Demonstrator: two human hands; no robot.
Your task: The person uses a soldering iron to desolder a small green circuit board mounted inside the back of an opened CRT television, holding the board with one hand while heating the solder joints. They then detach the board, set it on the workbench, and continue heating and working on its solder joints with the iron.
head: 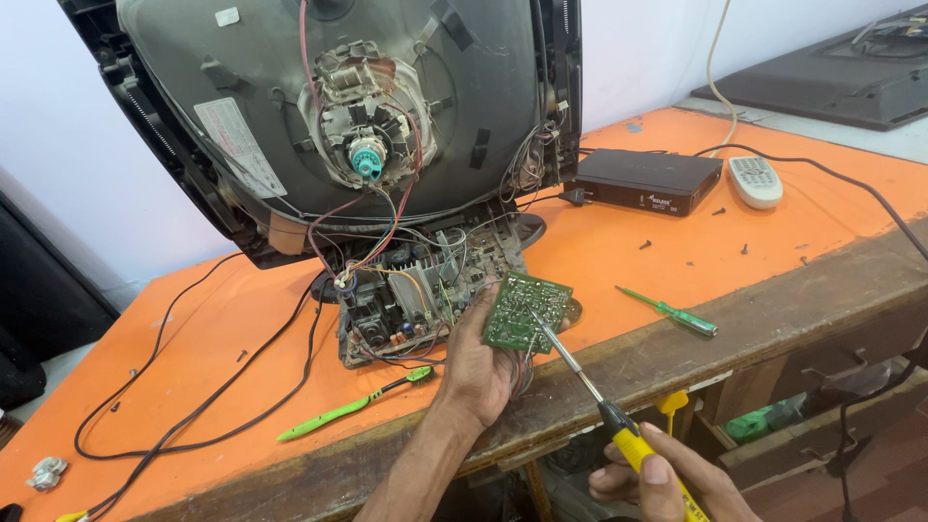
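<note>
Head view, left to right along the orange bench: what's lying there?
Crumpled foil → green tool → small green board in left hand → green screwdriver → white remote.

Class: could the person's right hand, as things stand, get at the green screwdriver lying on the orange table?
Probably not freely: the right hand grips the yellow-handled soldering iron, though the green screwdriver lies unobstructed on the orange table.

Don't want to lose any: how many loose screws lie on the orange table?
4 clear ones, right of the black box: one by its corner, one further forward, one right of that, one near the edge. Left-side specks are unclear.
</note>
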